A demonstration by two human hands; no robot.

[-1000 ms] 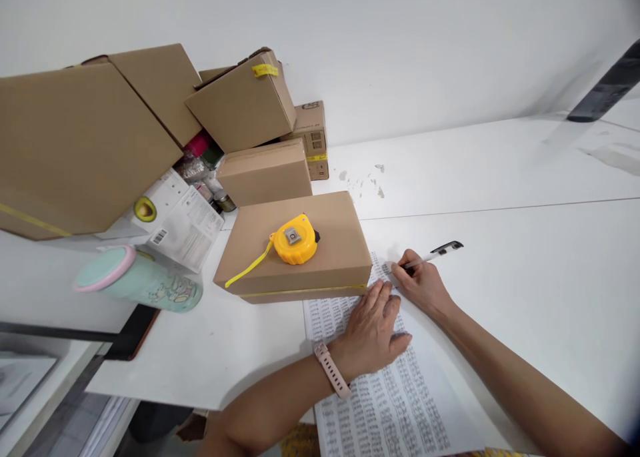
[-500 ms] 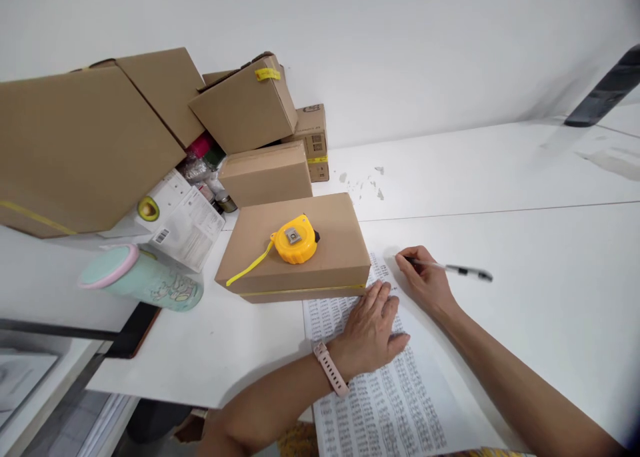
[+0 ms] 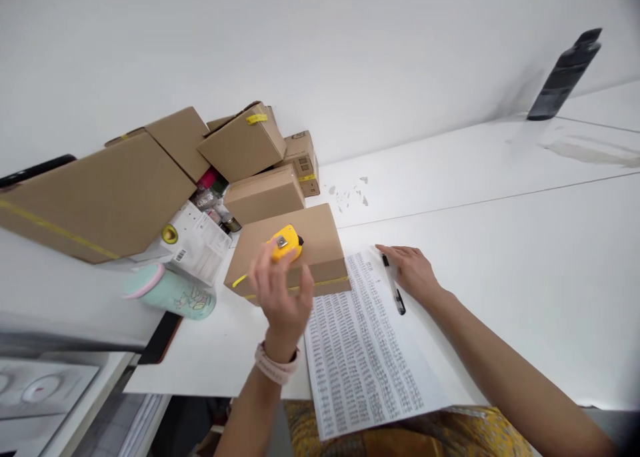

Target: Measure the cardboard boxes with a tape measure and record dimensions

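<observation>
A yellow tape measure (image 3: pixel 287 242) with a wrist strap lies on top of a cardboard box (image 3: pixel 320 233). My left hand (image 3: pixel 281 290) is raised in front of this box, fingers spread and slightly blurred; they partly cover the tape measure, and contact with it cannot be told. Beside the box lies a sheet of paper (image 3: pixel 360 363) covered in rows of print or writing. A pen (image 3: pixel 395 287) rests at the sheet's right edge. My right hand (image 3: pixel 413 270) lies on the table just right of the pen, fingers stretched out, not gripping it.
Several cardboard boxes (image 3: pixel 125 190) are stacked at the left against the wall. A mint-green tumbler (image 3: pixel 185 295) leans by a white carton (image 3: pixel 200 243) with an avocado picture. At the far right a dark bottle (image 3: pixel 563 77) stands on the white table (image 3: pixel 525 257).
My left hand has lifted off the paper and moved left towards the tape measure. My right hand has let go of the pen, which now lies down. The view has shifted.
</observation>
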